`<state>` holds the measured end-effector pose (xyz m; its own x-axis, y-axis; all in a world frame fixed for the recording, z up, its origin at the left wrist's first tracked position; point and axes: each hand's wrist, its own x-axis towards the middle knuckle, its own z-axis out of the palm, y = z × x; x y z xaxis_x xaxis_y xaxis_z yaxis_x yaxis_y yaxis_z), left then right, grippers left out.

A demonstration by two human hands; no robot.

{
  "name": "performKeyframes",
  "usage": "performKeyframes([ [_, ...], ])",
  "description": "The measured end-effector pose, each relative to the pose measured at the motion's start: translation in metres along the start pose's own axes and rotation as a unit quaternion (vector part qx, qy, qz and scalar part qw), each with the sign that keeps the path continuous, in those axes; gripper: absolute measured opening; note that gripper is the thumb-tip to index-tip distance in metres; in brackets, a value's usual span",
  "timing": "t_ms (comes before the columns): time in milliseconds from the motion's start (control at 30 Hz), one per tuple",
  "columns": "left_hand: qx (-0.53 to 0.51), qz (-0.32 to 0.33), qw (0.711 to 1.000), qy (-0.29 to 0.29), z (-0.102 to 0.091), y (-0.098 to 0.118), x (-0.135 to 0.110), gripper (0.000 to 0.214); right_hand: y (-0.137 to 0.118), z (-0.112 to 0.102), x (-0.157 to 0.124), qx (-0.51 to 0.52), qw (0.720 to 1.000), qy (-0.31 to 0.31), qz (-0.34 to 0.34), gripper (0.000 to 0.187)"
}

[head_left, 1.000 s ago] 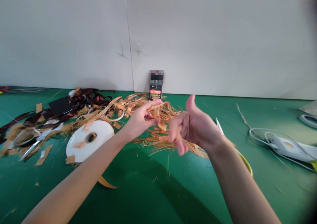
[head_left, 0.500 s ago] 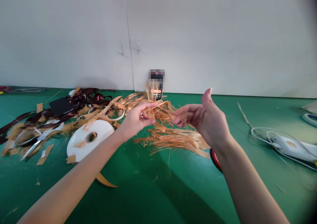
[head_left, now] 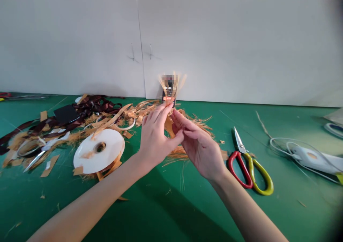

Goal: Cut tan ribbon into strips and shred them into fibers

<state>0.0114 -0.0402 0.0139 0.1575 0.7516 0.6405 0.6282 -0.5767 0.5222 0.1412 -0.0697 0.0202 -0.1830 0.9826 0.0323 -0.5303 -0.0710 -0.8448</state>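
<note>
Together my left hand [head_left: 158,136] and my right hand [head_left: 200,147] pinch a tan ribbon [head_left: 169,126] in front of me. Its frayed ends [head_left: 183,80] fan upward above my fingertips, across a phone. My thumbs meet near the ribbon's lower part, and the fingers partly hide it. Beneath and behind the hands lies a heap of frayed tan ribbon pieces [head_left: 205,124] on the green table.
A white ribbon spool [head_left: 85,149] lies on the left, near dark brown ribbon [head_left: 99,104] and small scissors [head_left: 36,160]. Red-and-yellow-handled scissors [head_left: 242,147] rest right of my hands. The propped phone [head_left: 164,95] shows a timer. A white corded device [head_left: 312,156] lies far right.
My right hand has moved left to join my left hand at the ribbon, and its fingers have closed. The red-and-yellow scissors have come into full view.
</note>
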Motion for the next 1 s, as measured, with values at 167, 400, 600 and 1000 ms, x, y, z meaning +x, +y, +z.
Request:
performKeyframes([
  [167,0.042,0.018,0.999,0.027,0.001,0.002,-0.001,0.057,0.001,-0.001,0.001,-0.016,0.997,0.076,-0.013,0.027],
  [400,0.084,0.053,0.994,0.046,0.004,0.0,-0.007,0.064,0.006,0.0,-0.001,-0.062,0.978,0.2,-0.02,0.012],
  [600,0.1,0.062,0.991,0.058,0.008,-0.003,-0.009,0.065,0.002,0.001,-0.003,-0.108,0.958,0.265,-0.02,0.012],
  [1000,-0.23,-0.125,0.964,0.047,-0.033,-0.045,0.002,0.042,-0.008,-0.038,-0.049,-0.213,0.936,0.248,0.131,0.025],
])
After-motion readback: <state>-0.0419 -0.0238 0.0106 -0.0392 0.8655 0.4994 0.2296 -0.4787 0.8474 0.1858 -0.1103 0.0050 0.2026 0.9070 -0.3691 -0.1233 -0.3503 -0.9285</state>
